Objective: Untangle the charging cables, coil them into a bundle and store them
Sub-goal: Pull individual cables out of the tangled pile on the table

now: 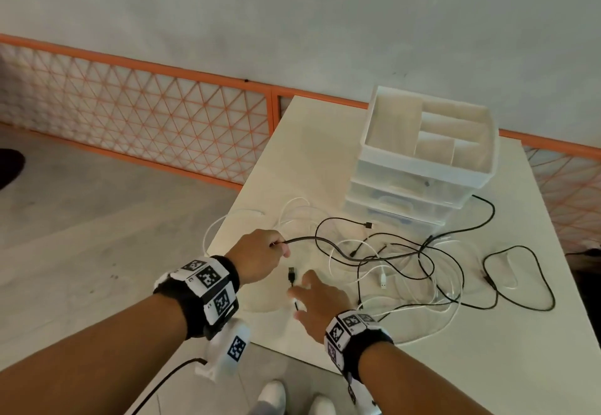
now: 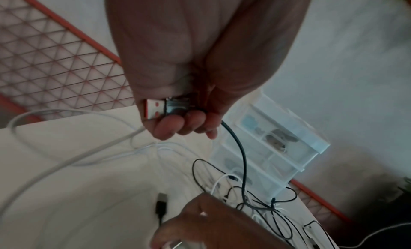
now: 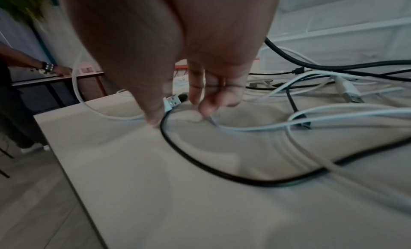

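Observation:
A tangle of black and white charging cables [image 1: 406, 268] sprawls over the white table [image 1: 292, 154]. My left hand [image 1: 276, 247] is lifted near the table's left edge. In the left wrist view its fingers [image 2: 177, 124] curl round a USB plug with a red insert [image 2: 155, 110], and that plug's black cable [image 2: 238, 147] runs down into the tangle. My right hand [image 1: 297, 300] hovers low just right of a loose black USB plug [image 1: 292, 274]. Its fingers [image 3: 206, 110] hang relaxed over this plug [image 3: 172, 101] and a white cable, holding nothing.
A white organizer [image 1: 422, 154] with open top compartments and clear drawers stands at the table's back. An orange lattice fence [image 1: 146, 115] lines the wall. One white cable loop [image 1: 211, 229] hangs over the left table edge. Another person's hand [image 3: 60, 70] rests on a far table.

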Demonstrator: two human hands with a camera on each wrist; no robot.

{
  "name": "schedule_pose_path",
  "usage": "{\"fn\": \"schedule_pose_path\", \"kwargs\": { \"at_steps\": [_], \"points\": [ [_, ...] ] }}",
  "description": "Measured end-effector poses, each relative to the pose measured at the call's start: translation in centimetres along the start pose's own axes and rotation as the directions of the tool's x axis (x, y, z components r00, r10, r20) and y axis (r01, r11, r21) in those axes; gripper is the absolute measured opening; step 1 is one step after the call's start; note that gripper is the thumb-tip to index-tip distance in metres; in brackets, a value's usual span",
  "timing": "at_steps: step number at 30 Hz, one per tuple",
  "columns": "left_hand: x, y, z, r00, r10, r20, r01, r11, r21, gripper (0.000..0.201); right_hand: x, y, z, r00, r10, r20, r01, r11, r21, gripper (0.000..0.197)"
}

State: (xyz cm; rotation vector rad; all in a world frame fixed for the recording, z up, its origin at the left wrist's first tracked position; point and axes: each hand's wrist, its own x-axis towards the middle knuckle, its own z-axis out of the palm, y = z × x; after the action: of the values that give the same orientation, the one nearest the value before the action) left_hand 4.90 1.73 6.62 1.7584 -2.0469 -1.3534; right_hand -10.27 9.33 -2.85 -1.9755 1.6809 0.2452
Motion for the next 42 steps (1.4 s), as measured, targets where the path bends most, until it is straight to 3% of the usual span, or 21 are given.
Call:
{"fn": "schedule_pose_path", "kwargs": {
  "at_steps": [4,8,11,13,15,17,19,21,22,24,26,28,30,32,35,38,42],
  "points": [
    [-0.3,-1.8,0.6,0.995,-0.097,0.035,0.100,0.987,-0.129,0.020,0.0,0.5,-0.2,0.996,0.019,-0.091,-0.022,0.999,-0.040,0.024],
    [-0.4,-2.7,0.0,0.992,-0.121,0.029,0.124,0.979,-0.162,0.019,-1.7,2.4,-3.0,0.949,0.027,-0.314,0.095,0.925,0.367,0.011],
    [-0.3,-2.6,-1.0,0.993,-0.117,-0.006,0.113,0.972,-0.204,0.020,-4.0,4.2,-7.2,0.890,0.149,-0.430,0.135,0.816,0.562,0.011],
    [-0.1,-2.1,-1.5,0.993,-0.114,-0.020,0.106,0.963,-0.247,0.020,-5.7,5.6,-10.5,0.826,0.293,-0.482,0.179,0.675,0.716,0.009],
    [0.2,-1.2,-1.9,0.995,-0.103,-0.017,0.094,0.956,-0.279,0.021,-7.1,7.2,-13.3,0.745,0.429,-0.511,0.320,0.444,0.837,0.007],
    [0.4,0.1,-2.3,0.996,-0.086,-0.007,0.080,0.947,-0.312,0.022,-8.3,8.4,-15.7,0.668,0.504,-0.548,0.469,0.287,0.836,0.008],
    [0.5,1.7,-2.8,0.999,-0.033,0.005,0.033,0.934,-0.357,0.022,-9.3,9.2,-17.3,0.621,0.531,-0.576,0.566,0.205,0.799,0.008],
    [0.2,3.8,-3.4,0.998,0.055,0.026,-0.039,0.904,-0.427,0.022,-9.8,8.8,-18.2,0.627,0.509,-0.589,0.567,0.220,0.794,0.009],
    [0.1,4.9,-3.8,0.993,0.110,0.032,-0.082,0.881,-0.467,0.023,-9.9,8.2,-18.3,0.651,0.468,-0.597,0.528,0.286,0.800,0.010],
    [-0.3,7.3,-4.4,0.975,0.219,0.038,-0.164,0.826,-0.539,0.023,-9.7,6.5,-18.0,0.734,0.310,-0.604,0.406,0.513,0.756,0.013],
    [-0.4,9.4,-4.7,0.952,0.304,0.031,-0.239,0.804,-0.545,0.021,-9.2,4.6,-17.5,0.820,0.102,-0.563,0.292,0.771,0.566,0.019],
    [-0.3,10.8,-4.5,0.926,0.377,0.025,-0.325,0.828,-0.457,0.021,-8.2,2.8,-17.3,0.825,0.010,-0.565,0.269,0.872,0.408,0.022],
    [-0.2,11.5,-3.9,0.901,0.431,0.050,-0.385,0.847,-0.367,0.024,-7.2,1.2,-17.7,0.771,0.079,-0.632,0.278,0.850,0.447,0.014],
    [0.0,11.6,-3.6,0.886,0.461,0.048,-0.434,0.861,-0.263,0.028,-6.4,0.6,-18.4,0.716,0.192,-0.671,0.315,0.768,0.557,0.014],
    [0.5,11.4,-4.5,0.889,0.456,-0.039,-0.456,0.875,-0.160,0.029,-5.8,1.7,-19.2,0.732,0.310,-0.607,0.257,0.700,0.667,0.025],
    [0.7,10.8,-6.8,0.900,0.423,-0.102,-0.433,0.852,-0.295,0.033,-5.6,4.8,-18.0,0.719,0.435,-0.542,0.224,0.593,0.773,0.024],
    [0.8,9.9,-9.4,0.876,0.465,-0.125,-0.480,0.823,-0.303,0.039,-5.5,10.0,-14.7,0.581,0.680,-0.448,0.083,0.498,0.863,0.020]
  ]
}}
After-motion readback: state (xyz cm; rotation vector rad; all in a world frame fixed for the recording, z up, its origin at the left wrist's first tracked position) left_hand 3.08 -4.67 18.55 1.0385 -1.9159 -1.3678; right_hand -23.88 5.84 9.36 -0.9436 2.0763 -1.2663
